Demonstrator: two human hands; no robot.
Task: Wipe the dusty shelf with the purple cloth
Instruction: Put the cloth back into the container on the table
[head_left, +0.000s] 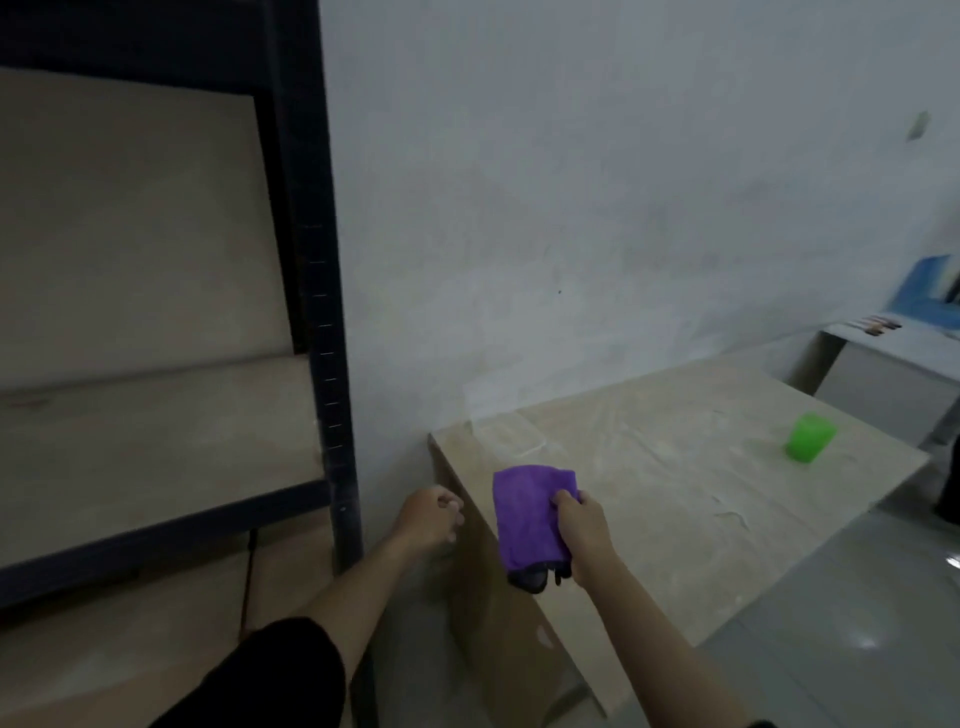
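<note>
Holding the purple cloth (530, 514) by its right edge, our right hand (582, 530) has its fingers and thumb curled round the fabric. It hangs above the near corner of the pale wooden table (649, 467), at five o'clock in view. We judge it light, soft and floppy, plush like microfibre. A gathered wad in the palm should wipe better than a pinched corner.

Our left hand (428, 519), at six o'clock, is loosely curled and holds nothing. The shelf (156, 447), a matte pale board in a dark metal frame (322, 312), lies at nine o'clock. A translucent green cup (809, 444) stands near three o'clock.
</note>
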